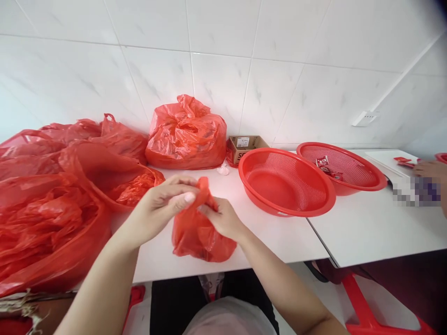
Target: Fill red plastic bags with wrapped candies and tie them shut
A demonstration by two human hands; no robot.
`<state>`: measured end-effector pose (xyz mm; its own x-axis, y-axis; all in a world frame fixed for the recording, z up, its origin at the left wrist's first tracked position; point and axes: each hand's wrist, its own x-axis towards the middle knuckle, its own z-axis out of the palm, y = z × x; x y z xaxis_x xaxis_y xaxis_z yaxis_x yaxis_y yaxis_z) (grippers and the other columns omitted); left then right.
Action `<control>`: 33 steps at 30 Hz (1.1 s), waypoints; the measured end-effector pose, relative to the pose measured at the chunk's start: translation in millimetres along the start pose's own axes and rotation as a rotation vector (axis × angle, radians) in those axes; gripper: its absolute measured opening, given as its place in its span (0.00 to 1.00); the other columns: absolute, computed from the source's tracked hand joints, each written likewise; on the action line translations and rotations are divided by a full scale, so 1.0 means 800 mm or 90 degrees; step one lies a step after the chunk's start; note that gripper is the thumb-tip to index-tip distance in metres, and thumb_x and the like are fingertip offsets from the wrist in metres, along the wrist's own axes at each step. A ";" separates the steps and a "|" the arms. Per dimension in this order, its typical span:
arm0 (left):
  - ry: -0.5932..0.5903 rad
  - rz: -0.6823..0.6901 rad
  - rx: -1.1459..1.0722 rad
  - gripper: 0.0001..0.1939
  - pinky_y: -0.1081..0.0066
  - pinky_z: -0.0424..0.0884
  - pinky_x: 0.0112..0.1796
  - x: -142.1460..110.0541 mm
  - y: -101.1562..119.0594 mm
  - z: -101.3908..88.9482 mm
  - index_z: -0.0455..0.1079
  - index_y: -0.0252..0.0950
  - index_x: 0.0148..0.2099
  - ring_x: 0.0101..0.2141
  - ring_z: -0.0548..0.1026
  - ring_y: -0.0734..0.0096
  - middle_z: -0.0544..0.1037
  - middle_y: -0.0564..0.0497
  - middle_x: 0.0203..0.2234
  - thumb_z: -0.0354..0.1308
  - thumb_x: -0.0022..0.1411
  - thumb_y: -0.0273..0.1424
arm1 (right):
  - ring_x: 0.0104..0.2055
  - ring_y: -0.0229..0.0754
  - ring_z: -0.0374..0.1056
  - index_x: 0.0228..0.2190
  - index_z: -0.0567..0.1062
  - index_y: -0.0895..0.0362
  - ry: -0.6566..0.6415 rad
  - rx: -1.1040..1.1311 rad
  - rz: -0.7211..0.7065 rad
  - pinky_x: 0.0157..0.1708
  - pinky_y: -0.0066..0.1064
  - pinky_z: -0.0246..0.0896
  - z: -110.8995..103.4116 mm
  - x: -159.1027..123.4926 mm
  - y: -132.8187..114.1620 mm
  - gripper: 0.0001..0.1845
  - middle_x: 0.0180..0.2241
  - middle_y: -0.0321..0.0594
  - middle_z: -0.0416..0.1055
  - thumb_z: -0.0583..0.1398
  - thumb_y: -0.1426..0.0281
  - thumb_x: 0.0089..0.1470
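A small red plastic bag [204, 239] rests on the white table [153, 251] in front of me, its lower part bulging; what is inside cannot be made out. My left hand [167, 202] is closed at the bag's gathered top, thumb and fingers bent around the left side of the plastic. From the right, my right hand [223, 218] grips the same bag just below its top, with some fingertips hidden behind the plastic. To the left of my hands lies an open red bag [94, 174] holding crumpled red plastic.
Large red bags [45, 223] fill the left side. A tied red bag [186, 135] and a cardboard box [247, 145] stand by the wall. An empty red basket [286, 181] and another basket [345, 167] with small packets are right. A co-worker's hand [428, 170] shows far right.
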<state>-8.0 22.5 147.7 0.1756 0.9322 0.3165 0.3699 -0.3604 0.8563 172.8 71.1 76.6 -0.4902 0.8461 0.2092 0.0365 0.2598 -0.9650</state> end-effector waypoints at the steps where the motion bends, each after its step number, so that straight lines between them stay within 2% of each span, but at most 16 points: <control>1: 0.081 -0.019 0.016 0.15 0.61 0.67 0.53 -0.009 -0.018 -0.002 0.79 0.41 0.40 0.51 0.71 0.57 0.76 0.47 0.46 0.57 0.62 0.44 | 0.30 0.39 0.67 0.30 0.74 0.56 0.034 0.034 0.011 0.31 0.32 0.63 -0.004 0.000 0.007 0.15 0.27 0.35 0.70 0.57 0.58 0.59; 3: 0.231 -0.119 -0.018 0.20 0.57 0.64 0.56 -0.031 -0.061 0.005 0.77 0.41 0.47 0.53 0.71 0.55 0.76 0.46 0.50 0.57 0.61 0.48 | 0.27 0.36 0.63 0.27 0.71 0.57 0.057 0.089 0.026 0.28 0.29 0.60 -0.013 -0.002 0.015 0.16 0.24 0.33 0.66 0.59 0.57 0.57; 4: 0.234 -0.209 -0.049 0.24 0.56 0.66 0.54 -0.041 -0.083 0.015 0.74 0.41 0.51 0.52 0.71 0.55 0.75 0.45 0.52 0.58 0.58 0.49 | 0.26 0.35 0.61 0.25 0.70 0.57 0.055 0.098 0.026 0.27 0.28 0.58 -0.017 -0.002 0.017 0.17 0.23 0.33 0.65 0.60 0.56 0.57; 6: 0.150 -0.389 -0.145 0.31 0.56 0.70 0.48 -0.057 -0.121 0.041 0.72 0.38 0.54 0.46 0.75 0.55 0.76 0.42 0.50 0.61 0.54 0.52 | 0.26 0.34 0.60 0.24 0.70 0.57 0.031 0.107 0.003 0.27 0.27 0.57 -0.024 -0.003 0.016 0.18 0.23 0.33 0.65 0.61 0.56 0.56; 8: 0.091 -0.427 -0.197 0.31 0.59 0.73 0.42 -0.063 -0.143 0.069 0.73 0.34 0.51 0.39 0.77 0.57 0.80 0.41 0.40 0.63 0.52 0.51 | 0.26 0.34 0.60 0.25 0.71 0.56 0.038 0.118 -0.024 0.27 0.27 0.58 -0.028 -0.003 0.013 0.17 0.24 0.33 0.66 0.61 0.57 0.56; 10: 0.082 -0.417 -0.224 0.26 0.62 0.73 0.39 -0.062 -0.150 0.089 0.75 0.33 0.45 0.36 0.77 0.60 0.80 0.43 0.34 0.64 0.52 0.49 | 0.27 0.34 0.61 0.27 0.74 0.56 0.072 0.124 -0.035 0.28 0.27 0.58 -0.032 -0.003 0.011 0.15 0.25 0.34 0.67 0.61 0.57 0.56; 13: 0.100 -0.385 -0.258 0.21 0.65 0.72 0.41 -0.055 -0.142 0.103 0.74 0.34 0.39 0.39 0.76 0.61 0.80 0.44 0.37 0.64 0.53 0.47 | 0.29 0.36 0.64 0.30 0.77 0.55 0.100 0.107 -0.045 0.31 0.28 0.61 -0.041 -0.005 0.011 0.13 0.27 0.35 0.70 0.62 0.58 0.56; 17: 0.106 -0.319 -0.337 0.21 0.65 0.71 0.46 -0.056 -0.131 0.123 0.75 0.38 0.45 0.44 0.76 0.61 0.79 0.46 0.44 0.60 0.57 0.48 | 0.28 0.35 0.62 0.29 0.77 0.55 0.179 0.111 -0.088 0.31 0.28 0.59 -0.050 -0.010 0.018 0.12 0.26 0.33 0.68 0.62 0.60 0.56; 19: 0.131 -0.301 -0.384 0.18 0.67 0.72 0.44 -0.059 -0.130 0.137 0.76 0.36 0.41 0.39 0.77 0.64 0.80 0.47 0.37 0.65 0.54 0.45 | 0.28 0.35 0.61 0.28 0.76 0.55 0.216 0.139 -0.105 0.31 0.28 0.59 -0.051 -0.012 0.021 0.12 0.25 0.33 0.67 0.62 0.59 0.56; 21: 0.175 -0.300 -0.421 0.15 0.71 0.73 0.38 -0.059 -0.130 0.147 0.75 0.34 0.31 0.32 0.76 0.69 0.79 0.50 0.27 0.68 0.51 0.42 | 0.28 0.35 0.61 0.29 0.77 0.54 0.220 0.155 -0.112 0.32 0.29 0.60 -0.051 -0.013 0.024 0.12 0.25 0.33 0.67 0.62 0.59 0.56; 24: 0.252 -0.294 -0.462 0.17 0.74 0.72 0.31 -0.056 -0.125 0.140 0.71 0.36 0.29 0.25 0.73 0.75 0.76 0.54 0.23 0.66 0.52 0.45 | 0.29 0.37 0.64 0.33 0.78 0.54 0.208 0.136 -0.089 0.33 0.30 0.62 -0.053 -0.015 0.031 0.12 0.26 0.34 0.69 0.63 0.58 0.55; 26: 0.283 -0.279 -0.479 0.18 0.75 0.71 0.28 -0.053 -0.117 0.122 0.70 0.37 0.31 0.24 0.73 0.76 0.77 0.55 0.24 0.67 0.50 0.46 | 0.33 0.39 0.67 0.34 0.78 0.54 0.180 0.121 -0.055 0.37 0.32 0.64 -0.056 -0.019 0.038 0.12 0.30 0.36 0.72 0.64 0.58 0.54; 28: 0.279 -0.267 -0.476 0.18 0.76 0.69 0.24 -0.050 -0.107 0.099 0.71 0.37 0.31 0.21 0.72 0.76 0.76 0.55 0.23 0.71 0.45 0.42 | 0.36 0.42 0.69 0.33 0.77 0.55 0.159 0.117 -0.026 0.40 0.33 0.65 -0.057 -0.024 0.046 0.13 0.32 0.38 0.73 0.64 0.58 0.52; 31: 0.273 -0.235 -0.449 0.17 0.75 0.69 0.24 -0.047 -0.097 0.069 0.69 0.36 0.26 0.20 0.70 0.77 0.75 0.56 0.20 0.74 0.40 0.36 | 0.39 0.42 0.69 0.35 0.76 0.55 0.217 0.137 -0.031 0.42 0.34 0.65 -0.057 -0.034 0.047 0.13 0.34 0.38 0.74 0.64 0.58 0.52; 33: 0.308 -0.195 -0.411 0.16 0.76 0.69 0.27 -0.047 -0.099 0.054 0.68 0.36 0.25 0.22 0.70 0.78 0.74 0.57 0.20 0.73 0.42 0.36 | 0.38 0.41 0.68 0.35 0.76 0.55 0.255 0.141 -0.054 0.42 0.33 0.64 -0.057 -0.040 0.040 0.13 0.34 0.38 0.72 0.64 0.58 0.53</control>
<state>-4.1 14.7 50.2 -0.3097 0.9497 0.0472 -0.2789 -0.1382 0.9503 229.6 73.6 46.6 -0.1071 0.9504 0.2920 -0.1978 0.2674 -0.9430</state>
